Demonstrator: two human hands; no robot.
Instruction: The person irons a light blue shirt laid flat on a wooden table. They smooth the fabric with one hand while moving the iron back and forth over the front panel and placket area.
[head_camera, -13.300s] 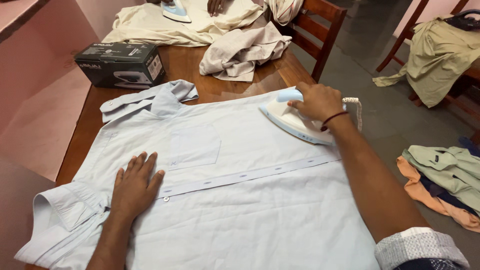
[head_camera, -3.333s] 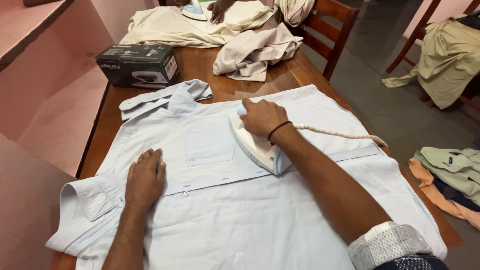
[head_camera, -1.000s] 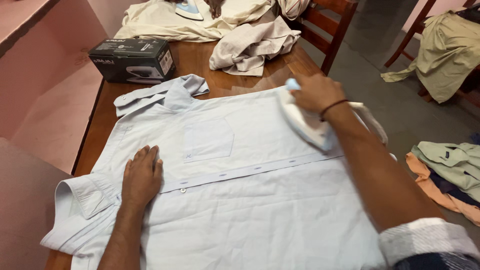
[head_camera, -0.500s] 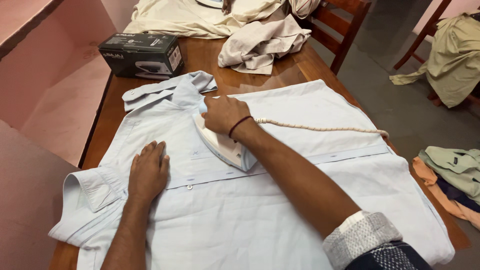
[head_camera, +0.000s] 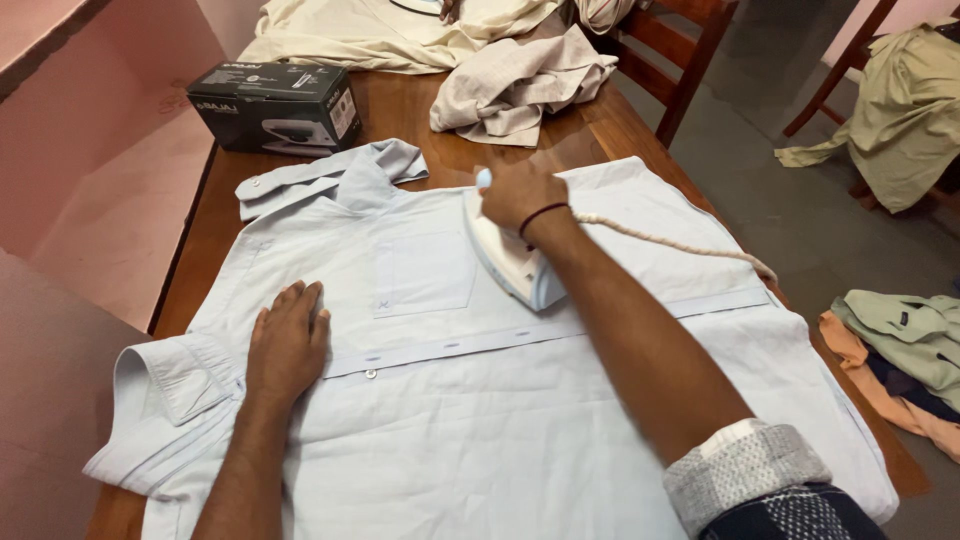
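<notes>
A pale blue button-up shirt (head_camera: 500, 400) lies spread flat, front up, on a wooden table (head_camera: 420, 110); every position below is given relative to this shirt. The right hand (head_camera: 518, 192) is closed around the handle of a white electric iron (head_camera: 508, 258), which rests on the chest area just right of the breast pocket (head_camera: 425, 272) and above the button placket (head_camera: 480, 342). The iron's long axis runs obliquely, its nose toward the collar (head_camera: 335, 180). A braided cord (head_camera: 670, 240) trails toward the shirt's right edge. The left hand (head_camera: 290, 338) lies palm down, fingers extended and gripping nothing, left of the pocket. Beyond the collar stand a black carton (head_camera: 275, 105) and crumpled beige garments (head_camera: 520, 85).
</notes>
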